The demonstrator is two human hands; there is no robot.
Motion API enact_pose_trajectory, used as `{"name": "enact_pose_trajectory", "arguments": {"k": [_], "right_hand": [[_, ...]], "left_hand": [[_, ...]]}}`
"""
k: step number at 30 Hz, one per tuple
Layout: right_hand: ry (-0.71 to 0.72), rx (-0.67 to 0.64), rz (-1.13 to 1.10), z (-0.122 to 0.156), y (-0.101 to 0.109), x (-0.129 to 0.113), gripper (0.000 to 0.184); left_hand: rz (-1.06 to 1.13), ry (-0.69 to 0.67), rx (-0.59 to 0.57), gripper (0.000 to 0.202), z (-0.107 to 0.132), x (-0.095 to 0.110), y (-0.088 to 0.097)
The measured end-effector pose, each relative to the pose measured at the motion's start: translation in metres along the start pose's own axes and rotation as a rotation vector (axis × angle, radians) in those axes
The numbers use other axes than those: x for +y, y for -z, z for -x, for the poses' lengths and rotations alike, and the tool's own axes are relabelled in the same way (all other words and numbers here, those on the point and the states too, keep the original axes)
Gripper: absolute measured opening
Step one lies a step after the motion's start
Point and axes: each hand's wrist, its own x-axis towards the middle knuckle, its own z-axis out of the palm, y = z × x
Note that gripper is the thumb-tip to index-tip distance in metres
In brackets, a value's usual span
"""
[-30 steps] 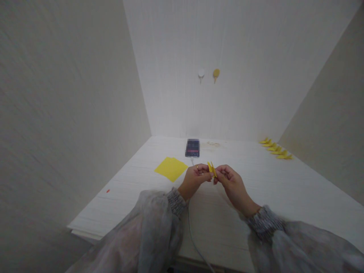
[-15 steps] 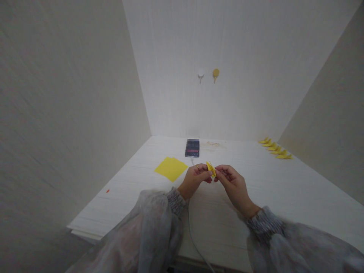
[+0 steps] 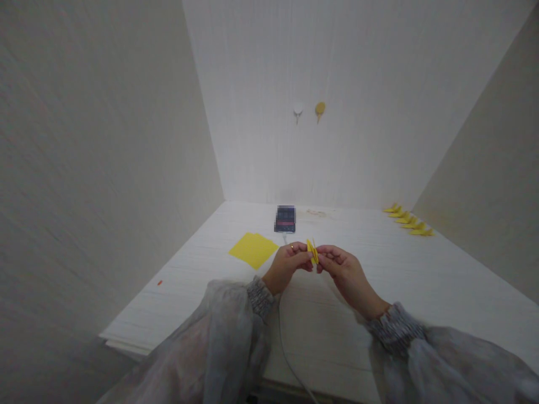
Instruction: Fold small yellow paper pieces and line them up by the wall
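A small folded yellow paper piece (image 3: 312,251) is held above the white table (image 3: 442,280), pinched from both sides. My left hand (image 3: 287,267), with a ring on one finger, grips its left side with closed fingertips. My right hand (image 3: 343,270) pinches its right side. Both wrists come out of grey translucent sleeves. A flat yellow paper sheet (image 3: 253,249) lies on the table just left of my left hand.
A dark phone (image 3: 285,219) lies behind the hands, with a white cable (image 3: 286,353) running toward me. Several folded yellow paper pieces (image 3: 407,219) line the far right by the wall. Two round hooks (image 3: 309,110) hang on the back wall. A small red speck (image 3: 159,283) lies at left.
The hands have shifted only slightly, working the folded yellow piece between the fingertips. Nothing else has moved.
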Motion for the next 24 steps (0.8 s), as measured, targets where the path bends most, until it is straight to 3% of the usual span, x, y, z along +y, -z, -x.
{"name": "enact_pose_trajectory", "arguments": {"k": [11,24], "right_hand": [[-0.088,-0.14,0.089,0.003,0.004,-0.018,0.017],[-0.163,-0.155,0.086,0.005,0.007,-0.023,0.015]], "left_hand": [[-0.027,-0.063,0.029,0.022,-0.002,-0.004,0.003],[0.023,0.029,-0.099,0.025,0.001,0.0,0.002]]}}
